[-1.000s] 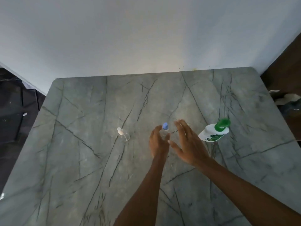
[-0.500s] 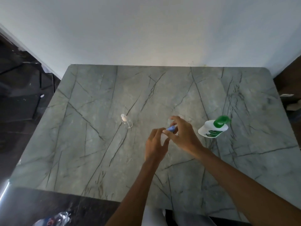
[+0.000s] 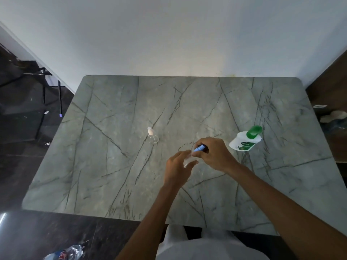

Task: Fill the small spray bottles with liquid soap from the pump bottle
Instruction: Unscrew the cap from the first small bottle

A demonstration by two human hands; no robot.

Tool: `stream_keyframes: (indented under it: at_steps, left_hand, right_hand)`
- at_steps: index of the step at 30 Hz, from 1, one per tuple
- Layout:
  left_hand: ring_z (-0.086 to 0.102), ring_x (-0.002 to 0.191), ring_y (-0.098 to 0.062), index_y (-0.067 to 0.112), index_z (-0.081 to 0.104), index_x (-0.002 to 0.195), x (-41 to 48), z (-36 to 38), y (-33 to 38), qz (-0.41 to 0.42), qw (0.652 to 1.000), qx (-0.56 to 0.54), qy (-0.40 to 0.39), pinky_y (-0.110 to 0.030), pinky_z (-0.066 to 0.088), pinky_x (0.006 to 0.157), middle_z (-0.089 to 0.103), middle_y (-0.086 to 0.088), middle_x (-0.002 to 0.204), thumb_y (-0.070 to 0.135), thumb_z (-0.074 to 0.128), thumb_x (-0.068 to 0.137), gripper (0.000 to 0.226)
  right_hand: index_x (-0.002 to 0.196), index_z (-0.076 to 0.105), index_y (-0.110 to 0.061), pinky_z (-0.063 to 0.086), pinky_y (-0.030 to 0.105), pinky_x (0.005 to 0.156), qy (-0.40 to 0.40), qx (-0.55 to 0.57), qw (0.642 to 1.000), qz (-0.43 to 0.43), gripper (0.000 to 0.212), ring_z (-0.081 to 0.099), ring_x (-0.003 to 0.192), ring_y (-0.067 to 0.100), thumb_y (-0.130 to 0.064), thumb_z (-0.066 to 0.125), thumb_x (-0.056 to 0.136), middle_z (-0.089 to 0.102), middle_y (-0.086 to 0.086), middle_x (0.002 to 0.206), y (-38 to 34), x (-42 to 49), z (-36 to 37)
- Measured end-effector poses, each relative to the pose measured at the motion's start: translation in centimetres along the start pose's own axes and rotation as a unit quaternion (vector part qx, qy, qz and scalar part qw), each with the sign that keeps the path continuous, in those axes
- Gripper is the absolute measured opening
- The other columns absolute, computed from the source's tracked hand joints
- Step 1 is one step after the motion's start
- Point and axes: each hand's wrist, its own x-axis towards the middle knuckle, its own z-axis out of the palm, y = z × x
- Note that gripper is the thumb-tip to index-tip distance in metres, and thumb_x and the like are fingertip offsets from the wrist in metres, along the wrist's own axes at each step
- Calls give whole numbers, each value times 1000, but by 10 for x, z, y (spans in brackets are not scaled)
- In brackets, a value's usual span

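**Both hands on the blue-capped spray bottle (image 3: 187, 160)**

Near the centre of the frame, the left hand (image 3: 177, 166) gripped the clear body of the small bottle, fingers curled round it. The right hand (image 3: 214, 154) closed its fingers and thumb round the blue cap (image 3: 199, 147). The bottle was tilted, cap toward the upper right. Whether it touched the grey veined surface (image 3: 112, 166) could not be told.

The pump bottle (image 3: 246, 140), white with a green top, stood on the surface to the right of the hands, near the right hand but apart from it. A second small spray bottle (image 3: 153, 136), clear with a white cap, stood left of centre, apart from both hands. A plastic bottle (image 3: 65, 254) lay on the dark floor at the lower left.
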Motion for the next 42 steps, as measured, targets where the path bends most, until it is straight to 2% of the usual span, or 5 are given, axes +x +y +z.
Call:
stream_keyframes:
  at_steps: [14,22,29,35,42]
  left_hand:
    - [69,90,-4,16,70,115,-5,-21,-16,24,991,-83,-98,-8,49,83,73,3,105,24,77,80,37]
    - [62,91,2,12,67,116,3,-24,-23,7,993,-92,-77,-7,46,83,71,4,106,30,77,79,42]
    - [61,89,-5,10,67,114,10,-30,-28,57,991,-60,-103,-8,45,80,70,-2,105,23,79,77,41]
    - [63,90,-9,9,66,117,10,-33,-30,54,992,-63,-97,-7,43,80,69,-3,107,24,78,79,42]
    - [61,92,-5,12,65,116,14,-35,-28,59,992,-78,-77,-13,49,81,68,-1,107,25,77,79,41]
  right_hand:
    - [82,75,-5,50,14,65,-13,-24,999,-43,12,63,73,11,-1,80,72,74,4,80,-20,-16,7]
    - [120,66,-15,51,9,77,-63,-11,997,42,61,63,92,3,-32,89,66,67,-8,110,-34,-11,-12]
    - [88,74,-10,42,14,60,-41,-68,997,17,16,60,64,8,-17,82,76,72,1,79,-32,-3,-6]
    - [112,68,-15,48,4,68,-61,-40,996,58,56,65,83,4,-32,90,64,68,-6,98,-38,1,-10]
    - [79,73,-16,42,6,59,-18,-73,995,60,25,61,60,1,-40,80,76,66,-13,67,-41,8,-15]
